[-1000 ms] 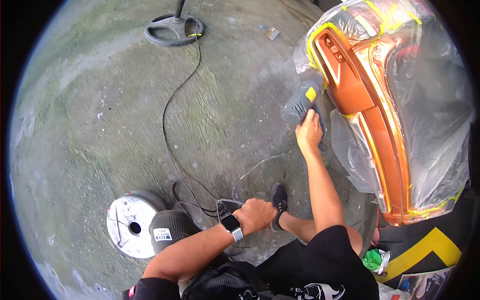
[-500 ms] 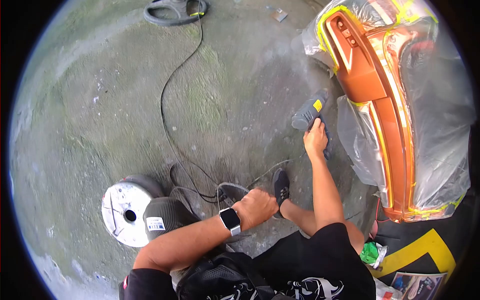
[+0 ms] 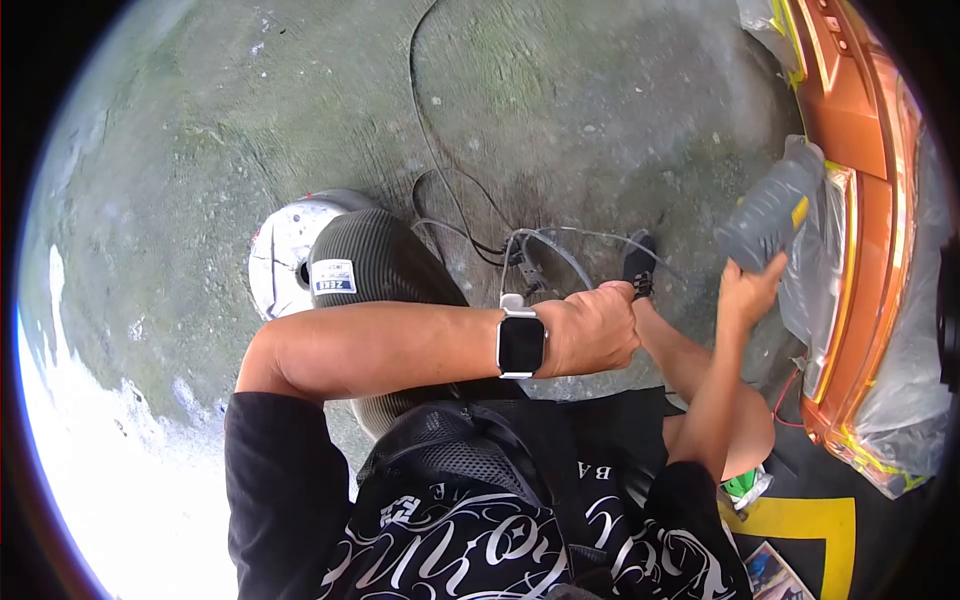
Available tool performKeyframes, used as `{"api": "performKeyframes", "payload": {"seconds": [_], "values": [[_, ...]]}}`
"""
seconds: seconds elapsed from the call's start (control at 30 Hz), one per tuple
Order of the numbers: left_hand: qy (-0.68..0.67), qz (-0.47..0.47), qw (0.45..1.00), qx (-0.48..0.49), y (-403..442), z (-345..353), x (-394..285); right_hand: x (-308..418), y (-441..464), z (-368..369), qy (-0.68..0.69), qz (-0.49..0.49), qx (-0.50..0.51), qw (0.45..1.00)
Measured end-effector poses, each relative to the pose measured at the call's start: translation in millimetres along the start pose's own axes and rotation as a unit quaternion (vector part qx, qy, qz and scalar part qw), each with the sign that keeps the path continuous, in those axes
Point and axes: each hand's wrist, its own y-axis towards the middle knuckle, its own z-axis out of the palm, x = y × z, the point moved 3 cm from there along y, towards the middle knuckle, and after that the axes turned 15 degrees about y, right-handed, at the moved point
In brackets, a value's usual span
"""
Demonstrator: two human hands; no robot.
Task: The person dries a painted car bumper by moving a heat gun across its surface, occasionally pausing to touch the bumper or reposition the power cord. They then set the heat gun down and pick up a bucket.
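Note:
My right hand (image 3: 750,295) is closed round the handle of a grey heat gun (image 3: 768,205) with a yellow label. Its front end points up and right, close to the plastic-wrapped edge of an orange car panel (image 3: 850,130). Clear masking film and yellow tape border the panel's bare painted strip. My left hand (image 3: 590,330), with a watch on the wrist, is a fist in front of my body. A grey power cord (image 3: 565,255) runs into it from the cable tangle by my shoe; the fingers' inner side is hidden.
A white round drum-like stool (image 3: 275,255) stands beside my left knee. A black cable (image 3: 415,90) trails over the rough concrete floor (image 3: 300,120). Yellow floor marking (image 3: 840,545), a green packet (image 3: 742,487) and a picture sheet (image 3: 775,575) lie at lower right.
The view has shifted, so the floor and panel sit higher and further right. The heat gun has moved right, nearer the panel. My left fist still has the cord.

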Motion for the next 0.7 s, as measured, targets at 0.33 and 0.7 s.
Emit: {"api": "performKeyframes", "payload": {"seconds": [0.33, 0.7], "values": [[-0.016, -0.021, 0.999, -0.031, -3.8, 2.3, 0.5, 2.9, -20.2, -66.6, 0.047, -0.111, -0.013, 0.993], [-0.027, -0.077, 0.997, -0.011, -9.6, 8.0, -2.6, 69.3, -44.1, -40.4, 0.21, -0.096, 0.147, 0.962]]}}
